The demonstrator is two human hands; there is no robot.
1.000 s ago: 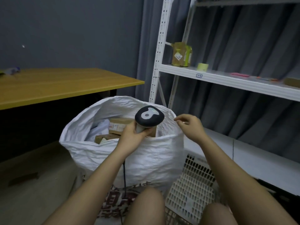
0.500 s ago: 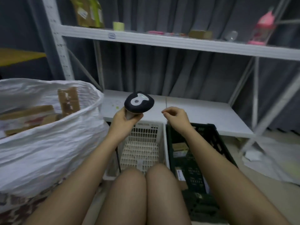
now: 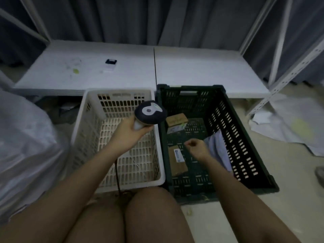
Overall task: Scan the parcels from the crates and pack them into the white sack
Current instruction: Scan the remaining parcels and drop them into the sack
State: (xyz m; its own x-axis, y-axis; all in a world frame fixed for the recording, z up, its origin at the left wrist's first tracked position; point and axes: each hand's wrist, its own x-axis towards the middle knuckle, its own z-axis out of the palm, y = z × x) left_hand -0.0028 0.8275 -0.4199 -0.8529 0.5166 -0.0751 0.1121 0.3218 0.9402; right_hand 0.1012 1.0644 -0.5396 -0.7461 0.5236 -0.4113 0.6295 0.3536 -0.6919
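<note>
White sack: I see the woven plastic white sack (image 3: 26,146) bulging at the far left edge, blurred and crinkled, just left of the pale crate.
Shelf board: a flat white bottom shelf board (image 3: 201,67) runs across the far side, behind both crates.
Dark crate: my rectangular dark green slotted plastic crate (image 3: 245,146) sits right of centre, touching the pale crate's side.
Pale crate: the cream lattice-walled plastic crate (image 3: 84,137) sits left of it; I see no parcels in it.
Parcels: inside the dark crate lie a flat brown cardboard parcel with a white label (image 3: 177,160) near me, a small brown box (image 3: 176,119) farther off, and a soft pale lilac mailer bag (image 3: 217,146) against the right wall.
Scanner: a black dome-headed handheld scanner (image 3: 150,112) with a pale grip, its cable hanging down.
Left hand (image 3: 129,132): wrapped round the scanner's grip, above the pale crate.
Right hand (image 3: 197,147): fingers curled inward, holding nothing, above the labelled parcel.
</note>
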